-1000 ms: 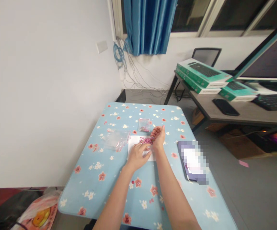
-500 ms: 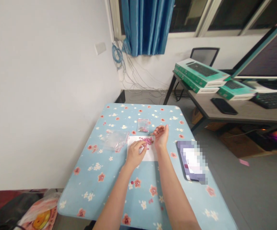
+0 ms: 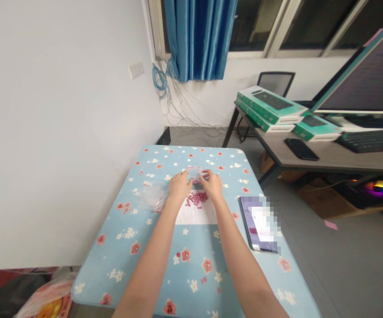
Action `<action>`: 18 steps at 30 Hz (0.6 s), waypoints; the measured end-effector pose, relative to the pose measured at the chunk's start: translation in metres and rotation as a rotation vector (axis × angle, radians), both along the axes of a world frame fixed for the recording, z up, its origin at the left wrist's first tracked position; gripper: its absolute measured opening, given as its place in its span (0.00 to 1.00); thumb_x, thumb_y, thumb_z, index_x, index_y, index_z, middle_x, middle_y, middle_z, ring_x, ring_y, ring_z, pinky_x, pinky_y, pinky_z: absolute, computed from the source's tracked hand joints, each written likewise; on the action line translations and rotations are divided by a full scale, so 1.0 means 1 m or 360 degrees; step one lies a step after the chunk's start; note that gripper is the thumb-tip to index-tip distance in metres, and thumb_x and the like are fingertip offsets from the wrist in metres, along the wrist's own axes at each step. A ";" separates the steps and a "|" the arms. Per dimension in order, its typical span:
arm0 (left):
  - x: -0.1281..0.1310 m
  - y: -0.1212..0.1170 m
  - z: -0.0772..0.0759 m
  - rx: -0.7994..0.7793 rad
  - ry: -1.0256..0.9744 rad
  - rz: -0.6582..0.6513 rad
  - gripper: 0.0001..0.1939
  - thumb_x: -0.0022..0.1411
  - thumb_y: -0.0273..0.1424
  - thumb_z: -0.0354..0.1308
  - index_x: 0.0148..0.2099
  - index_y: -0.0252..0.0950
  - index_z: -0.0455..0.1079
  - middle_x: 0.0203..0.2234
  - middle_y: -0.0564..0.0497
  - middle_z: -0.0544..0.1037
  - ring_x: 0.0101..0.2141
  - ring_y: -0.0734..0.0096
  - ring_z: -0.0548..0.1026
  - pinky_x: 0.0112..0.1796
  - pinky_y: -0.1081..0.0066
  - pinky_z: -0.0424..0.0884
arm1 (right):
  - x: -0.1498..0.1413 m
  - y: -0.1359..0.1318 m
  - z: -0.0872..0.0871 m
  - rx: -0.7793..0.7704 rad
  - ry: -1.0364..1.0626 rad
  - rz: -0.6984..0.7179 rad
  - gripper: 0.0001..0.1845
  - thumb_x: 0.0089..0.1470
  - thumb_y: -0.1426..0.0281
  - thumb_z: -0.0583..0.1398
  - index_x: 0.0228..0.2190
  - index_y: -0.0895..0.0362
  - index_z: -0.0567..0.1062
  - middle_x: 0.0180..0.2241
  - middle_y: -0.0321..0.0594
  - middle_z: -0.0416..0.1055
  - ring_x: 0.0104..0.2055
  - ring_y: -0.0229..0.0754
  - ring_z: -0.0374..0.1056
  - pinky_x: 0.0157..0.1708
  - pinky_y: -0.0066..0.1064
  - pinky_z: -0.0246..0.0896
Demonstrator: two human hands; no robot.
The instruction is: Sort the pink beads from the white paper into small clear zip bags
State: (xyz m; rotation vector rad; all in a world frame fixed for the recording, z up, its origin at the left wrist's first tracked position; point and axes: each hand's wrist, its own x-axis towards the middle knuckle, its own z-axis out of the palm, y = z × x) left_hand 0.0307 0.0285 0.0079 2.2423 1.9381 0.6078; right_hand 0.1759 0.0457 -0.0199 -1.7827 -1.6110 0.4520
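A small clear zip bag (image 3: 194, 174) with some pink pieces near its bottom lies at the far edge of a white sheet of paper (image 3: 194, 217). My left hand (image 3: 179, 187) grips the bag's left side, and my right hand (image 3: 213, 182) has its curled fingers on the right side. Just nearer to me, a loose pile of small pink bead-like pieces (image 3: 198, 198) rests on the paper. Beside my left hand is a larger, crumpled clear plastic bag (image 3: 152, 196), partly hidden by the wrist.
A blue flowered cloth covers the table (image 3: 128, 265). To the right lies a phone or tablet (image 3: 248, 221), its screen partly blurred out. A desk (image 3: 330, 157) farther right carries green keyboard boxes (image 3: 274, 106), a black phone (image 3: 301, 149) and a monitor (image 3: 366, 75).
Both hands have moved away from the pink pile and forward to the small zip bag, taking hold of its sides. The pile is now uncovered. The view has shifted slightly.
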 end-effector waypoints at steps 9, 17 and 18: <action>0.000 0.013 -0.016 -0.0255 -0.0408 0.0111 0.18 0.55 0.32 0.60 0.49 0.37 0.67 0.33 0.48 0.80 0.36 0.63 0.77 0.38 0.69 0.67 | -0.002 -0.003 -0.006 -0.0097 0.0011 -0.0057 0.15 0.48 0.68 0.59 0.40 0.53 0.73 0.34 0.38 0.76 0.40 0.48 0.68 0.42 0.38 0.55; -0.004 0.010 -0.010 -0.0191 -0.0796 0.0121 0.21 0.51 0.24 0.60 0.50 0.38 0.66 0.29 0.53 0.79 0.29 0.71 0.75 0.34 0.73 0.67 | -0.002 -0.005 -0.013 0.0168 0.0651 -0.0069 0.16 0.41 0.69 0.59 0.37 0.54 0.72 0.29 0.36 0.73 0.31 0.42 0.67 0.37 0.35 0.59; -0.005 0.009 -0.009 -0.0162 -0.0906 0.0112 0.22 0.51 0.24 0.60 0.50 0.37 0.67 0.28 0.53 0.79 0.27 0.72 0.74 0.33 0.73 0.67 | -0.002 -0.006 -0.011 0.0211 0.0775 -0.0061 0.16 0.41 0.69 0.59 0.37 0.55 0.72 0.28 0.36 0.73 0.31 0.41 0.66 0.36 0.35 0.60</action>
